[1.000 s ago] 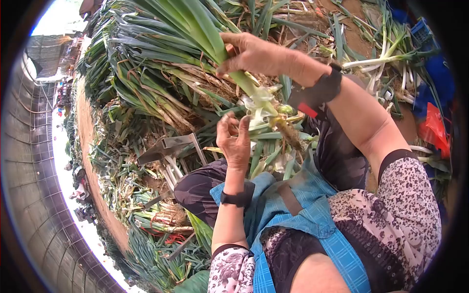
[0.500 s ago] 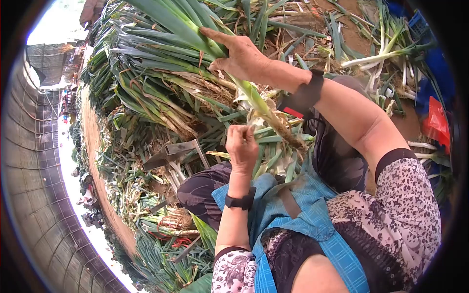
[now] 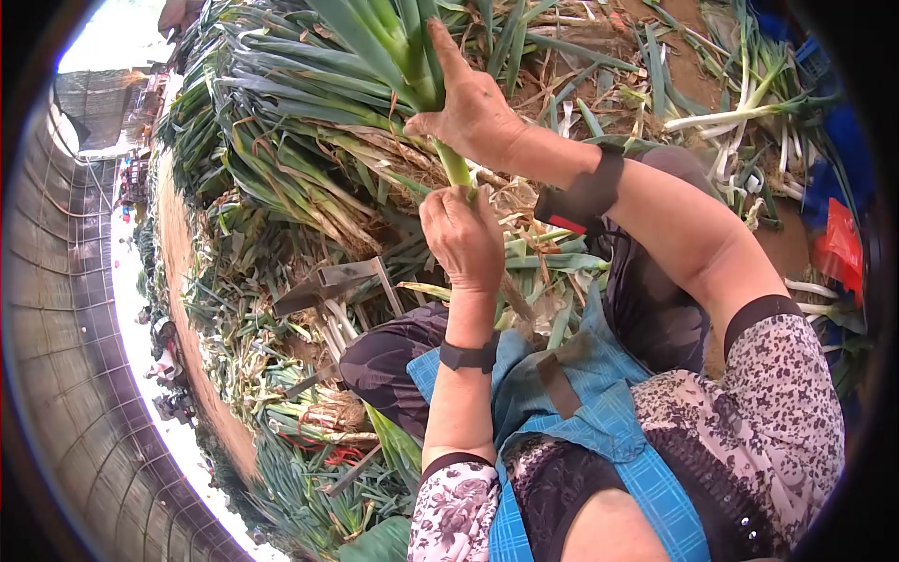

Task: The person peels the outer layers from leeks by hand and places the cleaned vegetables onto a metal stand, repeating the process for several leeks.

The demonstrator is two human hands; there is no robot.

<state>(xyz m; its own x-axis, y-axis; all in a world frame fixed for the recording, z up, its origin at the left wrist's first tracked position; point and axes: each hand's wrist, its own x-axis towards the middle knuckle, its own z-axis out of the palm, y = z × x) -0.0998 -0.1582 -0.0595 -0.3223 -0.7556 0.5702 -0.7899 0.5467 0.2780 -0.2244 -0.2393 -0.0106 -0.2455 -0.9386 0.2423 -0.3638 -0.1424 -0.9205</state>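
Note:
A thick green onion (image 3: 456, 167) with broad green leaves stands tilted in front of me. High on its stalk, just below the leaves, my right hand (image 3: 478, 117) holds it between the thumb and the stretched index finger. Lower down, my left hand (image 3: 465, 234) is closed around the stalk, hiding part of it. The root end (image 3: 515, 298) shows partly beyond that hand, over my lap. Both wrists wear dark bands.
A large heap of green onions (image 3: 281, 103) lies at the upper left. A metal-framed stand (image 3: 342, 276) is beside my knee. Trimmed white stalks (image 3: 726, 122) lie at the right, near a red plastic bag (image 3: 843, 244). Peeled leaves litter the ground.
My left hand has moved up along the green onion and closed around its stalk. My right hand has shifted slightly right, its index finger now pointing more upward. The onion stands more upright.

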